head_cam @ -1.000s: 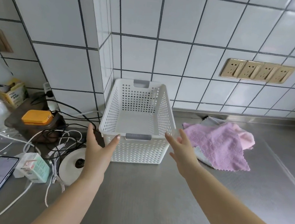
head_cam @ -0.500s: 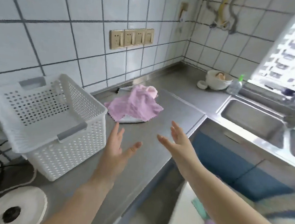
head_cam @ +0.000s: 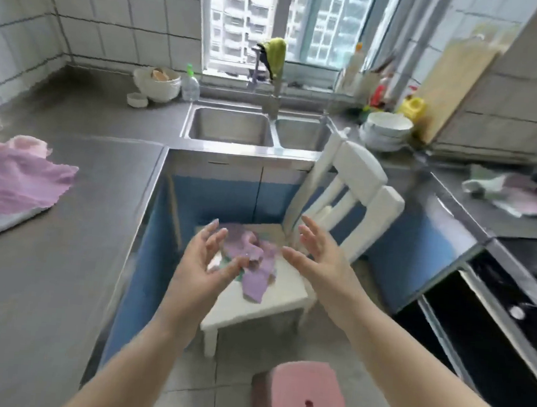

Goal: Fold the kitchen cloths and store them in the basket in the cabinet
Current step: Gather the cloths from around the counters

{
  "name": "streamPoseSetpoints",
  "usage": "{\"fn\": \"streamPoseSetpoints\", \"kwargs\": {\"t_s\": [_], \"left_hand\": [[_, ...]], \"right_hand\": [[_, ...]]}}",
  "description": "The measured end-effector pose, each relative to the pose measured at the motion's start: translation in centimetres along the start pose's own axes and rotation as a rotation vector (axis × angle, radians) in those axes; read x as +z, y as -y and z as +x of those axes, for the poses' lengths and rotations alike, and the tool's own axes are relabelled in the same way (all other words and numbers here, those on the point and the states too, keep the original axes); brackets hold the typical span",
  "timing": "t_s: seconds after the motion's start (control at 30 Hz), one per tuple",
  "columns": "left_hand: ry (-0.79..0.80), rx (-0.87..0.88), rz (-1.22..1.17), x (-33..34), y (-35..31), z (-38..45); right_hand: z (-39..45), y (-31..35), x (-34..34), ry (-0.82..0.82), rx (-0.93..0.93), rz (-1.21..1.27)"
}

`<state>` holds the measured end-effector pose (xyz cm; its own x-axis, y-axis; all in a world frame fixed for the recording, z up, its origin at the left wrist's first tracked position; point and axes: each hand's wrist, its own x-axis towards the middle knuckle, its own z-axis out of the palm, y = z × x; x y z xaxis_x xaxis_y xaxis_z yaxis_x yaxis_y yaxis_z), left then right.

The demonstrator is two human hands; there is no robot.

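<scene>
Steel desk (head_cam: 61, 283) wraps a double sink (head_cam: 231, 126); I hold my left hand (head_cam: 197, 271) and right hand (head_cam: 323, 262) with fingers spread, gripping nothing, over purple cloths (head_cam: 252, 266) heaped on a white chair (head_cam: 286, 288). More cloths (head_cam: 15, 180) lie left; a pink stool (head_cam: 303, 398) stands nearby.

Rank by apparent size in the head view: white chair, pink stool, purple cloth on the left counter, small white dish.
1. White chair
2. Purple cloth and pink stool: alike, both cut off by the frame edge, the stool nearer
3. Small white dish
</scene>
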<state>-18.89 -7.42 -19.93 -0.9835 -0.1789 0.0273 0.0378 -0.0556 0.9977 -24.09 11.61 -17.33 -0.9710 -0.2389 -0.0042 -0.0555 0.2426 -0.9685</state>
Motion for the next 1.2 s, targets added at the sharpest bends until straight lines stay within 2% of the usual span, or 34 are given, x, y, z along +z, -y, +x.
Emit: {"fn": "streamPoseSetpoints", "kwargs": {"t_s": [0.27, 0.5, 0.6, 0.8, 1.0, 1.2], "left_hand": [[0.463, -0.128, 0.001, 15.0, 1.2, -2.6], [0.652, -0.197, 0.009, 31.1, 2.4, -6.9], [0.694, -0.203, 0.034, 39.1, 3.0, -8.9], [0.73, -0.2, 0.079, 48.3, 2.0, -9.2], [0.719, -0.181, 0.137, 54.1, 1.8, -5.7], [0.717, -0.216, 0.129, 59.6, 3.8, 2.5]], "right_hand": [[-11.0, -5.1, -14.0, -0.295, 0.14, 0.1], [-19.5, -9.9, -27.9, -0.404, 0.167, 0.139], [-22.8, -11.7, -35.2, -0.455, 0.164, 0.153], [-24.2, -13.2, -43.9, -0.525, 0.199, 0.206], [-20.7, -14.9, -49.3, -0.547, 0.197, 0.254], [-12.9, -17.5, -55.2, -0.549, 0.193, 0.23]]}}
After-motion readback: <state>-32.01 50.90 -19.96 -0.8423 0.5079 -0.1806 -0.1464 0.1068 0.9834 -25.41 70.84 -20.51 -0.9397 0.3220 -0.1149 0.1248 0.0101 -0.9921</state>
